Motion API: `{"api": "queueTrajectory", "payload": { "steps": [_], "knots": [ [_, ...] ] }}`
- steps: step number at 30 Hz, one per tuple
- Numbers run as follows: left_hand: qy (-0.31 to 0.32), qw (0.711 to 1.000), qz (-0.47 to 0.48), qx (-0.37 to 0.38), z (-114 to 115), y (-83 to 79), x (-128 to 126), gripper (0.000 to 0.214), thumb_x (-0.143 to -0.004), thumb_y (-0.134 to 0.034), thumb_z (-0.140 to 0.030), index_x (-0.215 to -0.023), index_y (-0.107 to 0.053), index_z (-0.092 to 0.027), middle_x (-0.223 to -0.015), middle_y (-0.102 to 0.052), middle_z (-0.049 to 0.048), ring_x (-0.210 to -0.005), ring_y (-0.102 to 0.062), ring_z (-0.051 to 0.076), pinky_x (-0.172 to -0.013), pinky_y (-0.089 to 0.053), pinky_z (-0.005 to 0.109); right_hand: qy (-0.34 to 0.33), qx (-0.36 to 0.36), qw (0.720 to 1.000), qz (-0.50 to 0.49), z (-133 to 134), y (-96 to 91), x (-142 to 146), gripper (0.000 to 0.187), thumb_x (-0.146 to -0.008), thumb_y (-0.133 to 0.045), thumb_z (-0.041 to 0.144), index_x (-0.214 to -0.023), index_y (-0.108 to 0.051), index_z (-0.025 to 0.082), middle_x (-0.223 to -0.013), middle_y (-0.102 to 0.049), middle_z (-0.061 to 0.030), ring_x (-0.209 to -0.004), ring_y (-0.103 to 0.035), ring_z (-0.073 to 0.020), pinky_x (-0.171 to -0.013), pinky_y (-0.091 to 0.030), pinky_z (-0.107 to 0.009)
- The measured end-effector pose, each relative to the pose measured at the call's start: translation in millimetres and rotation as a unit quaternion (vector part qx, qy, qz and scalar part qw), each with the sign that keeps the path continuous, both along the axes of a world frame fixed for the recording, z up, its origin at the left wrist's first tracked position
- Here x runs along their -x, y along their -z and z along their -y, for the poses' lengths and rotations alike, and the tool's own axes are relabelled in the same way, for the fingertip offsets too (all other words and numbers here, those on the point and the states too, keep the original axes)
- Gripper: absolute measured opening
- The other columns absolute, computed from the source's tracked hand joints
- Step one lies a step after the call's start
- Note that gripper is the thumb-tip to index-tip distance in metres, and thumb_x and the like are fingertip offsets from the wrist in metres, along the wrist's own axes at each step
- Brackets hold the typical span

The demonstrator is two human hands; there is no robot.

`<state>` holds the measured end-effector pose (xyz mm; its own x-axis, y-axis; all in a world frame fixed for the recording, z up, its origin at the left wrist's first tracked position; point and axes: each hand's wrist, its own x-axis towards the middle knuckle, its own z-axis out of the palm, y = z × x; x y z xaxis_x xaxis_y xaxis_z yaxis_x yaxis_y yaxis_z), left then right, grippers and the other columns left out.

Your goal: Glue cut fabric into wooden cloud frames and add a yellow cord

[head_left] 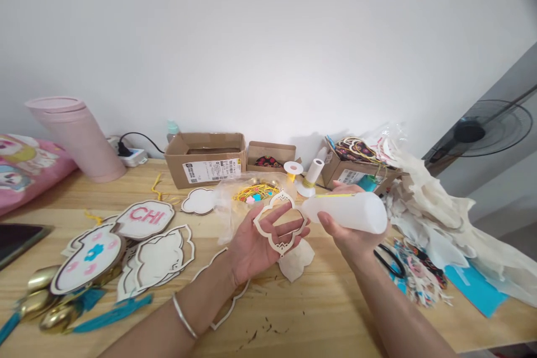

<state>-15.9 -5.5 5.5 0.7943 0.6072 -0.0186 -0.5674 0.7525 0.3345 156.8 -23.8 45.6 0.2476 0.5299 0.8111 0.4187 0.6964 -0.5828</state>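
My left hand point(251, 251), palm up, has its thumb and fingers around a small pale wooden cut-out frame point(282, 247) with scalloped edges and filigree ends. My right hand point(350, 241) grips a white plastic squeeze bottle point(361, 213), tilted on its side with its tip end toward the frame. Whether the tip touches the frame I cannot tell. Just below the frame, a cream petal-shaped piece point(297, 260) lies on the wooden table point(310, 319). A larger scalloped outline point(226, 316) is partly hidden under my left forearm.
Decorated plaques point(145, 219), stacked cut-outs point(157, 260) and brass bells point(62, 313) lie left. Cardboard boxes point(176, 170), a clear bag point(226, 207) and a spool point(312, 173) stand behind. Right are black-handled scissors point(390, 260), scraps point(419, 285) and cream cloth point(453, 207).
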Motion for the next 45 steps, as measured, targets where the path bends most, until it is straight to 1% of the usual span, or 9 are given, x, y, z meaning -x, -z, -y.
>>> {"api": "queueTrajectory", "payload": {
  "steps": [11, 17, 20, 25, 31, 37, 40, 42, 45],
  "knots": [
    [0.000, 1.000, -0.002, 0.019, 0.6, 1.7, -0.9, 0.047, -0.078, -0.047, -0.051, -0.107, -0.054, -0.015, -0.107, -0.062, 0.0162, -0.106, -0.056, 0.030, -0.088, -0.037, 0.035, 0.012, -0.034, 0.999, -0.016, -1.9, 3.6, 3.8, 0.032, -0.054, -0.077, 0.025, -0.078, -0.057, 0.019, -0.073, -0.058, 0.0006, -0.083, -0.063, -0.0232, -0.075, -0.051, -0.037],
    [0.002, 1.000, 0.000, 0.025, 1.3, 1.6, -2.1, 0.048, -0.077, -0.049, -0.052, -0.107, -0.054, -0.014, -0.108, -0.061, 0.0188, -0.106, -0.056, 0.030, -0.088, -0.037, 0.034, 0.012, -0.013, 1.000, -0.014, -1.6, 5.1, 5.3, 0.034, -0.053, -0.077, 0.025, -0.081, -0.057, 0.019, -0.077, -0.058, -0.0005, -0.086, -0.062, -0.0239, -0.074, -0.051, -0.037],
    [0.002, 1.000, -0.003, 0.022, 1.4, 1.6, -1.7, 0.047, -0.078, -0.049, -0.051, -0.106, -0.054, -0.014, -0.109, -0.060, 0.0197, -0.107, -0.055, 0.031, -0.088, -0.037, 0.035, 0.036, -0.024, 0.999, -0.032, -0.7, 4.6, 4.5, 0.036, -0.052, -0.078, 0.026, -0.080, -0.057, 0.018, -0.077, -0.059, -0.0015, -0.083, -0.062, -0.0236, -0.073, -0.051, -0.037],
    [0.002, 1.000, 0.007, 0.015, 0.8, 1.2, -1.0, 0.047, -0.080, -0.046, -0.051, -0.106, -0.054, -0.014, -0.109, -0.061, 0.0192, -0.107, -0.055, 0.029, -0.088, -0.037, 0.034, 0.014, -0.026, 0.999, -0.022, 0.4, 4.5, 3.1, 0.034, -0.052, -0.078, 0.026, -0.079, -0.057, 0.018, -0.075, -0.059, -0.0011, -0.084, -0.063, -0.0238, -0.074, -0.051, -0.036],
    [0.002, 1.000, -0.003, -0.001, 0.8, 0.3, -1.1, 0.047, -0.079, -0.045, -0.053, -0.107, -0.053, -0.015, -0.111, -0.060, 0.0191, -0.105, -0.057, 0.030, -0.087, -0.037, 0.033, 0.036, -0.040, 0.997, -0.057, -0.2, 1.6, 4.9, 0.036, -0.051, -0.078, 0.029, -0.079, -0.058, 0.018, -0.075, -0.060, -0.0020, -0.076, -0.062, -0.0206, -0.068, -0.052, -0.034],
    [0.008, 1.000, 0.010, -0.008, 1.3, 0.5, -0.2, 0.047, -0.081, -0.043, -0.051, -0.110, -0.051, -0.014, -0.111, -0.060, 0.0180, -0.105, -0.057, 0.028, -0.090, -0.035, 0.036, 0.041, -0.027, 0.998, -0.035, 1.6, 4.2, 1.1, 0.036, -0.049, -0.079, 0.026, -0.077, -0.058, 0.018, -0.077, -0.061, -0.0026, -0.078, -0.061, -0.0216, -0.068, -0.051, -0.035],
    [-0.005, 1.000, -0.005, -0.003, 0.8, -0.7, 1.5, 0.046, -0.081, -0.043, -0.050, -0.110, -0.050, -0.016, -0.108, -0.062, 0.0169, -0.104, -0.057, 0.027, -0.091, -0.035, 0.036, 0.060, -0.002, 0.995, -0.082, -0.3, 9.5, -6.9, 0.036, -0.050, -0.078, 0.024, -0.079, -0.059, 0.017, -0.075, -0.063, -0.0025, -0.071, -0.061, -0.0190, -0.067, -0.051, -0.034],
    [-0.010, 1.000, -0.011, -0.004, 0.5, -1.3, 2.5, 0.046, -0.080, -0.043, -0.050, -0.111, -0.050, -0.017, -0.109, -0.061, 0.0164, -0.105, -0.057, 0.027, -0.090, -0.036, 0.035, 0.052, 0.003, 0.985, -0.165, -4.7, 10.3, -11.9, 0.030, -0.056, -0.074, 0.028, -0.080, -0.059, 0.016, -0.073, -0.063, -0.0019, -0.065, -0.061, -0.0164, -0.065, -0.052, -0.033],
    [-0.017, 1.000, -0.007, -0.002, -0.2, -1.3, 3.3, 0.045, -0.080, -0.043, -0.049, -0.111, -0.048, -0.017, -0.111, -0.059, 0.0160, -0.104, -0.057, 0.026, -0.092, -0.035, 0.036, -0.028, 0.026, 0.946, -0.322, -12.6, 5.9, -18.0, 0.025, -0.068, -0.064, 0.037, -0.083, -0.058, 0.018, -0.074, -0.064, 0.0006, -0.067, -0.061, -0.0137, -0.066, -0.052, -0.031]
  ]
}}
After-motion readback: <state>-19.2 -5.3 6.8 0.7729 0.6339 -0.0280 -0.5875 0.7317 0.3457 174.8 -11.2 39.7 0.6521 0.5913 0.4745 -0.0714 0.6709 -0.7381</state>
